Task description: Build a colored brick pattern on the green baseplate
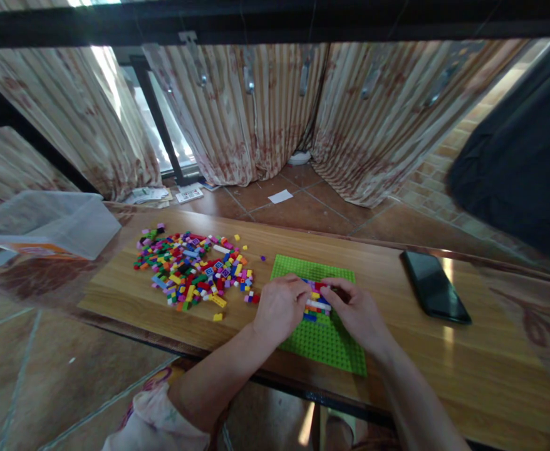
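A green studded baseplate lies on the wooden table in front of me. On its middle stands a small stack of coloured bricks. My left hand rests on the plate's left side with its fingers curled against the stack. My right hand comes in from the right, fingers pinched on the top of the same stack. A loose pile of small coloured bricks spreads over the table to the left of the plate.
A black phone lies flat to the right of the plate. A clear plastic box sits at the table's far left. Striped curtains hang behind, above a tiled floor with papers.
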Available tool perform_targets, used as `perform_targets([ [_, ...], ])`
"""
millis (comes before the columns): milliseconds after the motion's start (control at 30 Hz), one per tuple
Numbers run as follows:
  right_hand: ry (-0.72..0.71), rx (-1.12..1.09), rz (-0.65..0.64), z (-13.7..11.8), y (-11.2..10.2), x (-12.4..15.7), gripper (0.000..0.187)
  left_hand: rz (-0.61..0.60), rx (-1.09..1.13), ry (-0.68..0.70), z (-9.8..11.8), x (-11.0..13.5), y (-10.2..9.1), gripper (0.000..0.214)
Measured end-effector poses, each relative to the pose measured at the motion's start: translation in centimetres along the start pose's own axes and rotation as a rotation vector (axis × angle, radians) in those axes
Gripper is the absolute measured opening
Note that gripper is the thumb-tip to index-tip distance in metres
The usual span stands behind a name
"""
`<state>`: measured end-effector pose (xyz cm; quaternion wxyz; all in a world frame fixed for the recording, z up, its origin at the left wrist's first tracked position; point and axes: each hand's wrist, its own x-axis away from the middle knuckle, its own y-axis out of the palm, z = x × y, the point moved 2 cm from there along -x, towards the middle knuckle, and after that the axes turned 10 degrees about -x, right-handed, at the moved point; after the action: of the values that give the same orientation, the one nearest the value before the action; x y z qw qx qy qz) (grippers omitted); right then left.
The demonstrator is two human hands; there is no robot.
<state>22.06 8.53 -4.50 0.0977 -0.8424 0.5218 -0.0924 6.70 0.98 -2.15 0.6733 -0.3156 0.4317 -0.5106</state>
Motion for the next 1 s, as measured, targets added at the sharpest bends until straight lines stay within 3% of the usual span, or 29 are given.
perform_targets([
  [333,0.007,0.029,-0.027,0.2,-0.1,0.0,0.035,0.027,0.046,-0.079,0.2,0.1,0.2,0.016],
  [767,-0.017,-0.024,-0.043,0.0,0.4,0.0,0.035,-0.075,-0.176,0.089,-0.3,0.0,-1.4,0.015],
  [1000,-0.008,-0.025,-0.037,0.1,0.3,0.0,0.033,-0.088,-0.184,0.089,-0.4,-0.2,-1.4,0.013],
])
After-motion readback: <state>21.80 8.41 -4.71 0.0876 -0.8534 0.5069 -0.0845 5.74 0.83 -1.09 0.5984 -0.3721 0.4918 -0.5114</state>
